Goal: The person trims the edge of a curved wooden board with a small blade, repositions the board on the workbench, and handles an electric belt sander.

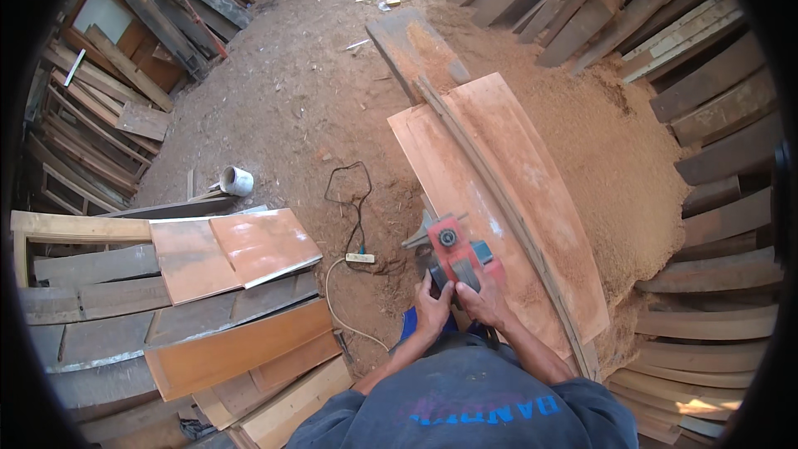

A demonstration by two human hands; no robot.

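Observation:
Both of my hands are closed on a red electric planer [446, 237] with black and grey parts. My left hand [431, 309] grips its near left side, where a dark round part sticks out. My right hand [485, 299] wraps round the near right side, next to a grey part. A grey metal piece [418, 233] juts from the tool's left. The planer is at the left edge of a wide reddish-brown panel [532, 170]; I cannot tell whether they touch. A long narrow wooden strip [507, 214] lies lengthwise on this panel.
A black cord [359, 216] meets a white power strip [360, 259] on the dirt floor. Stacked boards [233, 349] and two dusty panels [262, 245] are at left, near a white bucket [237, 181]. Sawdust [623, 175] is heaped at right, before leaning planks [723, 224].

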